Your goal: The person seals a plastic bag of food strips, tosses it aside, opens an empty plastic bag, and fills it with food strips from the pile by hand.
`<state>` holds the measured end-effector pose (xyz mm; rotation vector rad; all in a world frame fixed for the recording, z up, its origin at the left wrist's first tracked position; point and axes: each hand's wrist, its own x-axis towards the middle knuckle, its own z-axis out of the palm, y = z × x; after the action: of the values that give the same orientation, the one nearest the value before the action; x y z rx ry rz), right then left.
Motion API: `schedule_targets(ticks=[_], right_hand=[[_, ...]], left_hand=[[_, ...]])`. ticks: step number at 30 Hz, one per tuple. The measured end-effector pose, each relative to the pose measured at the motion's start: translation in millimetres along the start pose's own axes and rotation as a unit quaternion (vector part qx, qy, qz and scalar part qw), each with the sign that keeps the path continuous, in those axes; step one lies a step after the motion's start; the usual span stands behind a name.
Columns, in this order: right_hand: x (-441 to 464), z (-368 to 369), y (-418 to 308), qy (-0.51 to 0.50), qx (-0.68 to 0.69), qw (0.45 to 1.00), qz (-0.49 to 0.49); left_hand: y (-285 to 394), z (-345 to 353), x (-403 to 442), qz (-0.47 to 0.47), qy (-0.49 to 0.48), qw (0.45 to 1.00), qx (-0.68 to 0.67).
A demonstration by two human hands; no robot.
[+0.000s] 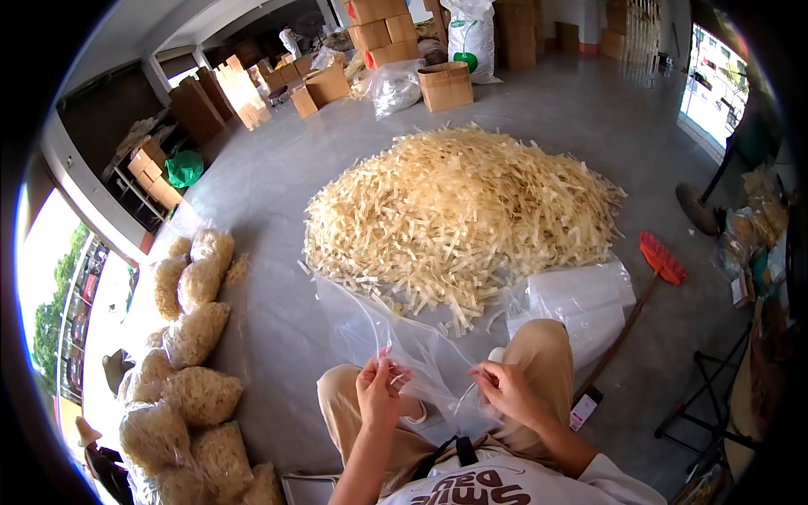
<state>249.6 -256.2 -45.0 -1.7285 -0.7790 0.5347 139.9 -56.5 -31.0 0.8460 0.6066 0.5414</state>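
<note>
A clear plastic bag [421, 347] hangs between my hands, its far end lying by the pile. My left hand [383, 391] pinches one side of its edge. My right hand [507, 392] grips the other side near my knee, fingers bent together. Just beyond the bag rises a big heap of pale yellow flat strips [463, 210] on the floor. A stack of folded clear plastic bags [581, 303] lies right of my right hand, touching the heap's near edge. Whether anything is inside the bag I hold is hard to see; it looks slack.
Filled bags of strips [202, 396] are piled along the left. On the right lie a red broom [662, 258], a phone [586, 408] and a black folding stand [715, 396]. Cardboard boxes [446, 86] and a white sack [471, 42] stand at the back.
</note>
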Motion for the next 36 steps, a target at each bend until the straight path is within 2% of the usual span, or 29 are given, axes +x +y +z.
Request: schedule_targets(ticks=[1, 3, 4, 6, 7, 9, 11, 13, 15, 16, 17, 19, 20, 21, 23, 24, 28, 31, 32, 34, 35, 36], right_hand=[[0, -4, -3, 0.004, -0.001, 1.000, 0.003], [6, -20, -13, 0.119, 0.029, 0.992, 0.012], [8, -26, -14, 0.129, 0.093, 0.987, 0.037], [10, -44, -26, 0.154, 0.048, 0.986, 0.043], [10, -52, -30, 0.172, 0.005, 0.984, 0.046], [13, -65, -13, 0.197, 0.037, 0.979, 0.027], [16, -80, -8, 0.277, 0.150, 0.949, 0.015], [17, -81, -12, 0.289, 0.157, 0.944, 0.013], [20, -76, -12, 0.324, -0.010, 0.945, -0.037], [24, -74, -20, 0.354, -0.085, 0.929, -0.071], [28, -73, -21, 0.357, -0.085, 0.928, -0.070], [31, -70, -23, 0.349, -0.211, 0.898, -0.169], [25, -68, -28, 0.274, -0.203, 0.932, -0.120], [21, -65, -37, 0.276, -0.202, 0.932, -0.120], [15, -58, -51, 0.095, -0.268, 0.957, -0.056], [20, -48, -29, 0.129, -0.250, 0.950, -0.139], [21, -35, -32, 0.136, -0.178, 0.959, -0.174], [23, -37, -23, 0.137, -0.184, 0.953, -0.199], [21, -40, -23, 0.142, -0.188, 0.952, -0.194], [22, -52, -38, 0.238, -0.196, 0.936, -0.172], [23, -65, -33, 0.246, -0.201, 0.934, -0.165], [24, -81, -20, 0.281, -0.167, 0.941, -0.094]], left_hand=[[3, -6, 2, -0.010, 0.011, 0.999, -0.035], [9, -10, 6, -0.022, 0.054, 0.996, -0.064], [10, -13, 7, -0.025, 0.070, 0.993, -0.095], [18, -24, 9, -0.031, 0.084, 0.988, -0.126], [25, -35, 9, -0.018, 0.043, 0.991, -0.126], [33, -46, 9, 0.008, -0.040, 0.991, -0.127], [51, -17, 6, 0.063, 0.115, 0.987, -0.092], [56, -7, 0, 0.086, 0.106, 0.987, -0.088], [59, -4, -7, 0.147, -0.007, 0.988, 0.042], [60, 10, -12, 0.168, -0.013, 0.979, 0.118], [57, 21, -16, 0.167, -0.016, 0.979, 0.119], [53, 34, -22, 0.149, -0.020, 0.945, 0.290], [42, 20, -15, 0.124, -0.040, 0.948, 0.289], [40, 19, -13, 0.124, -0.041, 0.948, 0.291], [36, 22, -13, 0.068, -0.089, 0.938, 0.328], [35, 26, -16, 0.070, -0.079, 0.926, 0.363], [39, 35, -25, 0.065, -0.117, 0.902, 0.410], [36, 32, -26, 0.043, -0.163, 0.885, 0.434], [35, 28, -25, 0.057, -0.151, 0.887, 0.433], [41, 31, -23, 0.097, -0.117, 0.893, 0.423], [35, 3, -7, 0.146, -0.076, 0.885, 0.436], [49, 19, -15, 0.179, 0.030, 0.853, 0.490]])
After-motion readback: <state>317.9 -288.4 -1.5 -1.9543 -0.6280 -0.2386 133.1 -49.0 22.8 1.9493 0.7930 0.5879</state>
